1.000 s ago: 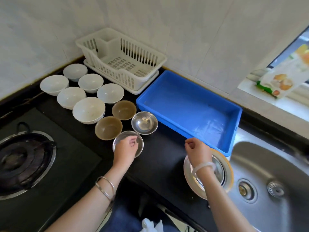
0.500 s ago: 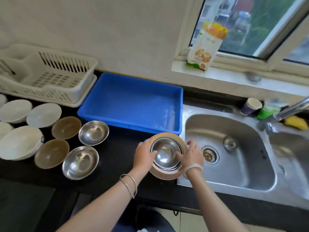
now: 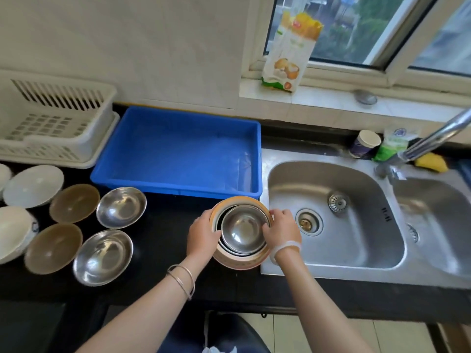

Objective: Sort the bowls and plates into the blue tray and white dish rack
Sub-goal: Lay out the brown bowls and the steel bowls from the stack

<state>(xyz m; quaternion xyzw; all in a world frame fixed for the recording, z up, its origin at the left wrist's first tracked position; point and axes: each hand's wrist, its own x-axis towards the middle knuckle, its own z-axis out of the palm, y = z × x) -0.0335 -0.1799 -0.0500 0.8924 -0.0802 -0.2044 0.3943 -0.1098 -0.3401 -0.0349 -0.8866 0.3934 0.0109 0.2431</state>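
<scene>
A stack of orange-rimmed plates (image 3: pixel 237 261) sits at the counter edge beside the sink, with steel bowls (image 3: pixel 242 229) nested on top. My left hand (image 3: pixel 202 234) grips the stack's left side and my right hand (image 3: pixel 281 230) grips its right side. The blue tray (image 3: pixel 178 189) stands empty just behind the stack. The white dish rack (image 3: pixel 58 123) is at the far left, also empty. Two loose steel bowls (image 3: pixel 121 207), two brown bowls (image 3: pixel 74 202) and several white bowls (image 3: pixel 33 186) lie on the black counter to the left.
A double steel sink (image 3: pixel 336 217) lies right of the stack, with a tap (image 3: pixel 438 136) over it. A paper cup (image 3: pixel 364 143), a green packet and a yellow sponge sit behind the sink. A food bag (image 3: pixel 290 52) leans on the window sill.
The view swung right from the stove side to the sink. My left hand left the steel bowl on the counter and both hands closed around the plate stack.
</scene>
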